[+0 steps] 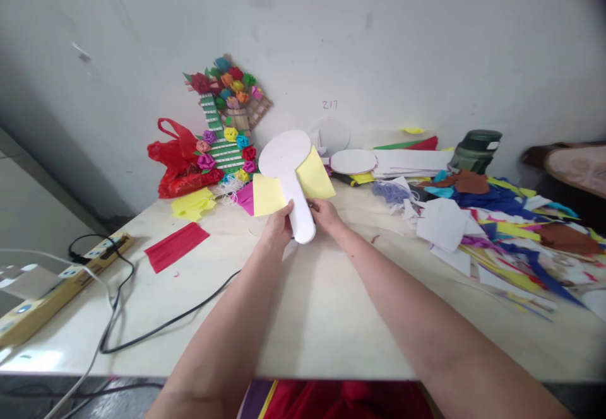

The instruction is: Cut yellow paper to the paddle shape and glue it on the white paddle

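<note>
**Both hands hold a white paddle shape against a yellow sheet**

The left hand (277, 226) and the right hand (324, 214) are raised just above the table (303, 318), near its middle. Between them they hold a white paddle cutout (288, 166), flat and stiff-looking, with a round head and a straight handle that ends in a rounded tip. Behind it is a yellow sheet (316, 176), thin and smooth, which sticks out on both sides of the handle. The left hand's fingers are closed on the handle's left edge and the sheet's lower corner. The right hand's fingers are pinched on the handle's right edge. The handle tip pokes out below the hands.

The tabletop is pale and glossy. Left of the hands lie a pleated red paper (176, 245) and some crumpled yellow paper (192, 204), and a pink scrap (246, 197) lies just beyond the left hand. A shiny red plastic bag (177, 160) sits by the wall. Beside it a paper flower craft (227, 116) of green-striped slats and many-coloured rosettes leans upright. A white oval cutout (353, 161) lies beyond the right hand, next to a dark green container (476, 151). A loose heap of coloured scraps (511, 230) fills the right side. A power strip (57, 286) and a black cable (156, 327) lie along the left edge.
</note>
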A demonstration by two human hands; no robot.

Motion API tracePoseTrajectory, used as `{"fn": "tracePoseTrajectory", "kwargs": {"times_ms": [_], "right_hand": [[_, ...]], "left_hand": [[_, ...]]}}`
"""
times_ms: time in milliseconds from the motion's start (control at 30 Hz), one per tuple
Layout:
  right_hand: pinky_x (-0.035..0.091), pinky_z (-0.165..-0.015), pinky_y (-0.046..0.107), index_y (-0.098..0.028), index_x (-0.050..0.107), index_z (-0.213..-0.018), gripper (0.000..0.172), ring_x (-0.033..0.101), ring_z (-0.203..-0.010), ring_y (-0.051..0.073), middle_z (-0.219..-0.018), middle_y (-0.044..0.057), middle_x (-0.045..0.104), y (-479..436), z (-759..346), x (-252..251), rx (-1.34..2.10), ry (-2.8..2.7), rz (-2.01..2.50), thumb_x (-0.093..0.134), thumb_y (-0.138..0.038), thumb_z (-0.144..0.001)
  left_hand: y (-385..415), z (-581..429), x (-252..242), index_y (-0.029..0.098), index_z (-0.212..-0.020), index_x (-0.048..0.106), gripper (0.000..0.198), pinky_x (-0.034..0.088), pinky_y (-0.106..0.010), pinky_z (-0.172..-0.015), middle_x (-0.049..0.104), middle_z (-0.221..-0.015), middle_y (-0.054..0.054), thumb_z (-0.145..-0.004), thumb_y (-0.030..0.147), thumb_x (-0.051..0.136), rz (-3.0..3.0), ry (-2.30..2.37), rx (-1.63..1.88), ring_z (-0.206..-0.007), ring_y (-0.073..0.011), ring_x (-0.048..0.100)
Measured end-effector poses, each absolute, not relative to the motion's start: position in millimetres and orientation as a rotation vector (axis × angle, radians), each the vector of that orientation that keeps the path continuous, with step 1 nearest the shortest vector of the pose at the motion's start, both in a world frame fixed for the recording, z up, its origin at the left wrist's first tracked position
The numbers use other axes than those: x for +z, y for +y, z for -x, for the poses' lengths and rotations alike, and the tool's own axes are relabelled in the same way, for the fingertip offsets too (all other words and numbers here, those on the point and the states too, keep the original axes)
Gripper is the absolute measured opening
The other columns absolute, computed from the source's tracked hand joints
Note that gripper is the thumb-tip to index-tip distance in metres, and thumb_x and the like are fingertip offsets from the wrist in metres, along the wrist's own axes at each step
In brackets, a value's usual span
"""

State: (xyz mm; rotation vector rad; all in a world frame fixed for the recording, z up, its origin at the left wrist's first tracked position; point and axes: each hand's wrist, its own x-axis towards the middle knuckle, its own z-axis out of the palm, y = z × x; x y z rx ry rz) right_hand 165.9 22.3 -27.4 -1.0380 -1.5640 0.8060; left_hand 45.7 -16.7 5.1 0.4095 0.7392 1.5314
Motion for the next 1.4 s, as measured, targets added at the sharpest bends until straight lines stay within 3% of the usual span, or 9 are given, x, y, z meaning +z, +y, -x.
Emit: {"fn": "tracePoseTrajectory", "kwargs": {"times_ms": [133, 667, 1000, 1167, 1400], "right_hand": [[0.049, -0.074, 0.03, -0.018, 0.066, -0.095, 0.026, 0.063, -0.08, 0.017, -0.088, 0.004, 0.07, 24.9, -167.0, -30.3, 0.831, -1.554, 1.033, 0.056, -0.016, -0.071], [0.05, -0.072, 0.031, -0.017, 0.068, -0.084, 0.02, 0.063, -0.072, 0.016, -0.078, 0.003, 0.07, 22.7, -163.2, -23.7, 0.865, -1.491, 0.981, 0.054, -0.014, -0.071], [0.049, -0.061, 0.026, -0.016, 0.068, -0.087, 0.023, 0.061, -0.068, 0.015, -0.077, 0.003, 0.069, 16.4, -166.0, -18.6, 0.903, -1.467, 1.012, 0.053, -0.014, -0.069], [0.046, -0.048, 0.024, -0.015, 0.066, -0.092, 0.026, 0.057, -0.055, 0.013, -0.075, 0.003, 0.068, 15.4, -166.8, -19.3, 0.982, -1.441, 1.012, 0.051, -0.019, -0.071], [0.045, -0.047, 0.023, -0.015, 0.067, -0.093, 0.029, 0.056, -0.057, 0.013, -0.075, 0.003, 0.068, 16.3, -168.2, -19.0, 0.938, -1.473, 1.024, 0.051, -0.018, -0.069]], "left_hand": [[-16.9, -47.2, 5.3, 0.013, -0.098, 0.058, 0.03, 0.053, -0.031, -0.08, 0.067, -0.083, -0.007, -0.07, 0.003, 0.06, -0.389, 0.737, 1.537, -0.081, -0.0195, 0.065], [-16.1, -46.0, 6.5, 0.013, -0.091, 0.059, 0.023, 0.053, -0.028, -0.079, 0.068, -0.079, -0.006, -0.071, 0.002, 0.059, -0.373, 0.742, 1.559, -0.078, -0.018, 0.065], [-18.2, -46.5, 7.7, 0.013, -0.1, 0.059, 0.033, 0.053, -0.03, -0.08, 0.068, -0.087, -0.008, -0.07, 0.001, 0.06, -0.385, 0.732, 1.545, -0.084, -0.0201, 0.065], [-17.9, -46.6, 6.6, 0.013, -0.1, 0.059, 0.034, 0.053, -0.029, -0.081, 0.068, -0.086, -0.008, -0.069, 0.0, 0.06, -0.398, 0.745, 1.548, -0.084, -0.0195, 0.065], [-16.7, -47.1, 4.9, 0.014, -0.101, 0.059, 0.034, 0.053, -0.029, -0.08, 0.068, -0.087, -0.007, -0.07, 0.001, 0.061, -0.384, 0.737, 1.54, -0.081, -0.0191, 0.066]]}}
